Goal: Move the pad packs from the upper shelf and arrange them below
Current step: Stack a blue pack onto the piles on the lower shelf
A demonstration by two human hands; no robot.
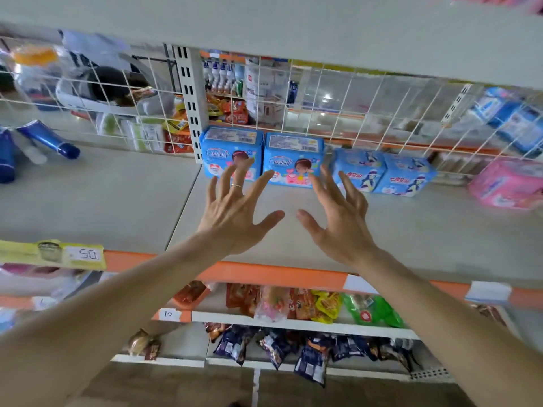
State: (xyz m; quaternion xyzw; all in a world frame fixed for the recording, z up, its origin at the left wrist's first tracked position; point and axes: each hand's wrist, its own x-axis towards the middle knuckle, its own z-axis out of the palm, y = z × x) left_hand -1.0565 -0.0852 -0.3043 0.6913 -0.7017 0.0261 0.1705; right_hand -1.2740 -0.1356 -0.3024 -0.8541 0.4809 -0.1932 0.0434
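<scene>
Pad packs (293, 155) along rear wire grid (332, 95)

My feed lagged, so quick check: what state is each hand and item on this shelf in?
Left hand: open, fingers spread, empty.
Right hand: open, fingers spread, empty.
First blue pack: upright against wire grid.
Second blue pack: upright, beside it.
Third blue pack: tilted.
Fourth blue pack: tilted.
Blue tube: lying down.

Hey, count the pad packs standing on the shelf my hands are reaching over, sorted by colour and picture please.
Blue packs with a girl's face: 2
Blue packs with a figure in a hat: 2
Pink pack: 1
Total: 5
The blurred blue packs higher up at the far right are not counted.
</scene>
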